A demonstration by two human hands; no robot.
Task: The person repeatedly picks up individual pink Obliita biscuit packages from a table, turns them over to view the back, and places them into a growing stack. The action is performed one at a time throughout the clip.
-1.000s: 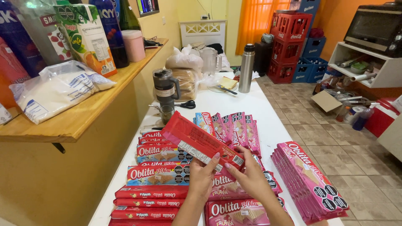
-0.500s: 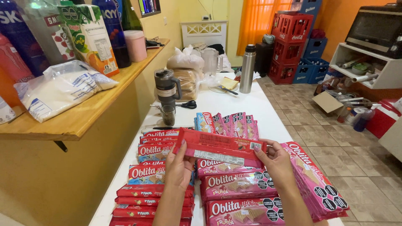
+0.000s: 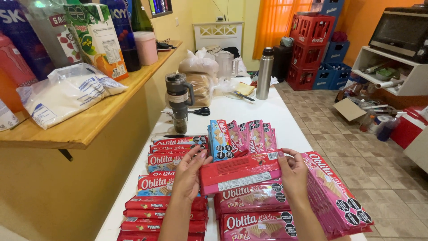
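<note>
Both hands hold one long red wafer packet (image 3: 240, 172) level above the white counter (image 3: 249, 111), its back side up with a white label strip along the lower edge. The left hand (image 3: 189, 174) grips the packet's left end, fingers curled over the top edge; the right hand (image 3: 294, 176) pinches the right end between thumb and fingers.

Beneath the packet lie pink wafer packets (image 3: 254, 198) stacked flat. To the left is a column of red packets (image 3: 165, 207), and at the right edge a slanted pile of pink packets (image 3: 334, 196). Behind, a blue packet (image 3: 220, 139) leans with a row of upright pink ones (image 3: 252, 134).

Farther back stand a dark travel mug (image 3: 178, 93), a steel flask (image 3: 264, 73) and a bag of bread (image 3: 198, 82). On the wooden shelf (image 3: 89, 125) at left lies a white bag (image 3: 67, 93) beside a green-and-white juice carton (image 3: 96, 38).
</note>
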